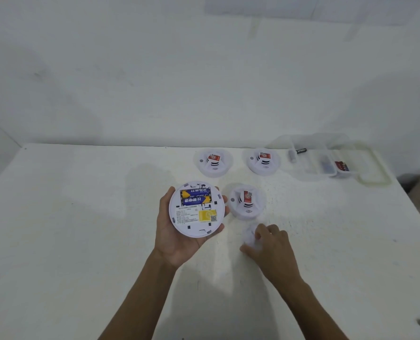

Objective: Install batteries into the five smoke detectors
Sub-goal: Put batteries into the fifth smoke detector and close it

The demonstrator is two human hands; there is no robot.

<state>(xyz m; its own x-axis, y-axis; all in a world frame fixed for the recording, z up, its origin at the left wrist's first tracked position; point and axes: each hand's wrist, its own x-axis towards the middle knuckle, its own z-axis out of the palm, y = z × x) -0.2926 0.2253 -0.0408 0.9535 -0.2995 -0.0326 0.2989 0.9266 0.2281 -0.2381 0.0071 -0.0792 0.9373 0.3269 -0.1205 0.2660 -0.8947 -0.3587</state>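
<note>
Nearest, the right hand (270,244) pinches one blurred white piece (249,235) on the table (81,241). Beside it, the left hand (177,238) grips one upturned smoke detector (196,217) with two batteries (195,196) inside. Farther lie three other detectors (245,201) (213,162) (264,161), then one clear box (312,176).

White round smoke detector (196,209), centre frame, back up, two blue-yellow batteries (195,197) in its open bay. Face up: near detector (246,201) just right, middle detector (213,162) and right detector (263,161) above.

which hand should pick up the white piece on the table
Right. The right hand has its fingers curled on the white piece, while the left hand is full, holding the detector with its batteries showing.
</note>
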